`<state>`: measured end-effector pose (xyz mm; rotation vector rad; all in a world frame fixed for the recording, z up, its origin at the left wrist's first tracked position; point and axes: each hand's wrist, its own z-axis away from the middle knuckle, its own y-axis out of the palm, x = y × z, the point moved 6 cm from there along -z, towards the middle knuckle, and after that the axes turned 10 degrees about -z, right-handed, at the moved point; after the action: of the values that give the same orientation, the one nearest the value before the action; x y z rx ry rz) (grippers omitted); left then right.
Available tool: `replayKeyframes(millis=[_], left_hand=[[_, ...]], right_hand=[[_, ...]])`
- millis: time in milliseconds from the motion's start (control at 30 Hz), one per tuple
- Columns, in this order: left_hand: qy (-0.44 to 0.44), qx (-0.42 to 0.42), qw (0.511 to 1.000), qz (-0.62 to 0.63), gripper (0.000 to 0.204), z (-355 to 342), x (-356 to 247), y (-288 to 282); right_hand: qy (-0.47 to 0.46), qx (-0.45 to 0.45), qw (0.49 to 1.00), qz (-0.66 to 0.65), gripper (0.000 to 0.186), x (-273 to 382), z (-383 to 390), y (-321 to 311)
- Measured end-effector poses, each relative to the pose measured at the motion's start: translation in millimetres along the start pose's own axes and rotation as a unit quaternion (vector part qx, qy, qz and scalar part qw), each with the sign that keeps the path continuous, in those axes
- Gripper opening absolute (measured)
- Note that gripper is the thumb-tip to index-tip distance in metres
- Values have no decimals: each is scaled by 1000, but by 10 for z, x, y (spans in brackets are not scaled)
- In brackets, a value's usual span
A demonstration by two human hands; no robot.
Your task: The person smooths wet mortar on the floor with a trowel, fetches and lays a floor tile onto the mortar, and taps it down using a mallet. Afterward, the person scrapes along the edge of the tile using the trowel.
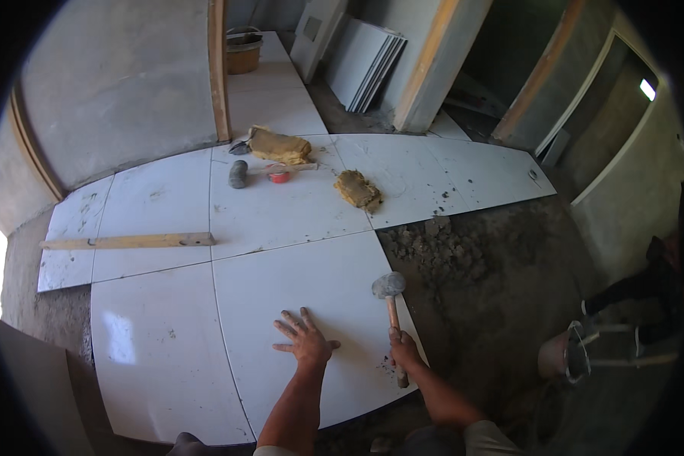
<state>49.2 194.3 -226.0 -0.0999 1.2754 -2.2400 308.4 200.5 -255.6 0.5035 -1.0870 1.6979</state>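
Note:
My left hand (308, 341) lies with fingers spread on a large white floor tile (304, 273). In my right hand (405, 349) is the wooden handle of a rubber mallet (388, 285), its grey head over the tile's right edge. Whether the head touches the tile I cannot tell. Dark crumbs dot the tile beside my right hand. Farther off, a second mallet (239, 174) with a dark head lies on the laid tiles, near a red round item (279, 177). A yellow sponge (357, 190), dirty with mortar, rests to their right.
Wet mortar (441, 251) is heaped right of the tile on bare grey ground. A wooden batten (129, 242) lies at left. A larger yellow sponge-like block (279, 144) sits farther back. Tiles (365, 61) lean against a wall. A bucket (566, 353) stands at right, near a partly visible person (646, 281).

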Motion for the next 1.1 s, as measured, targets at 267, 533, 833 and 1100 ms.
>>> replayKeyframes(millis=[267, 533, 833, 1100], left_hand=[[44, -16, 991, -128, 125, -242, -151, -7], [73, 57, 991, -101, 128, -271, -258, -89], [13, 87, 981, -172, 139, -373, -433, -97], [13, 105, 980, -166, 144, -383, -493, -135]], right_hand=[[27, 15, 1000, -2, 54, -6, -2, -18], [22, 16, 999, -25, 48, 53, 32, -36], [-6, -3, 999, 32, 49, -67, -51, -26], [-3, 13, 999, -52, 48, -45, -30, -50]])
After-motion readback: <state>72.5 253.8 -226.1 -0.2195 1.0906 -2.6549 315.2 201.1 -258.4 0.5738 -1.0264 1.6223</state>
